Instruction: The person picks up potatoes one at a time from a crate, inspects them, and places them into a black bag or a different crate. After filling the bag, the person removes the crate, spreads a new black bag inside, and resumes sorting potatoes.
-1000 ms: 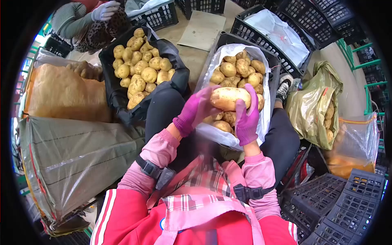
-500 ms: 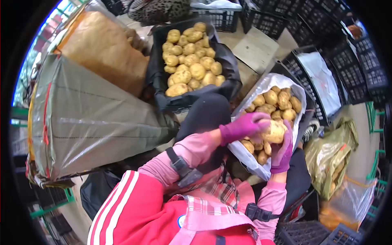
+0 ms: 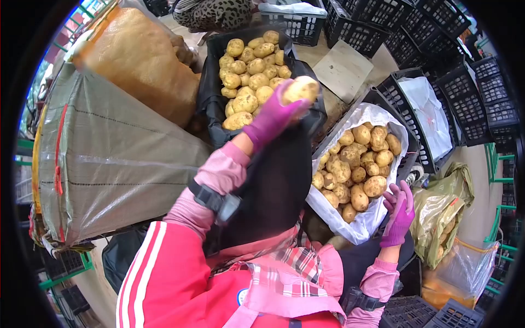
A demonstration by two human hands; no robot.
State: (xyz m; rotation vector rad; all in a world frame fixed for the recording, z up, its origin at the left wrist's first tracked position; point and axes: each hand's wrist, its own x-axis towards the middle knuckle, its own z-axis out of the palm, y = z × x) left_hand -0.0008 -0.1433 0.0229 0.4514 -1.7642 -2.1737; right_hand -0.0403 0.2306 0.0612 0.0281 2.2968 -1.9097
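Observation:
A large pale potato [image 3: 302, 91] is gripped in my left hand [image 3: 272, 116], which wears a purple glove. It hangs over the right side of a crate lined with black plastic [image 3: 214, 112], heaped with yellow potatoes [image 3: 255, 82]. My right hand [image 3: 399, 216], gloved the same way, holds nothing, its fingers apart. It hovers just off the near right edge of a crate with a white plastic liner [image 3: 358, 235]. Smaller, browner potatoes [image 3: 359, 174] fill that second crate.
A big grey-green sack [image 3: 120, 169] stands at the left, with an orange-brown bag [image 3: 139, 65] behind it. Black crates [image 3: 465, 98] are stacked at the back right. An olive plastic bag [image 3: 440, 216] lies at the right. A flat board [image 3: 343, 70] rests between the crates.
My left hand has carried the large potato up and left, from the white-lined crate to the black-lined one. The right hand has let go of it and moved right and down.

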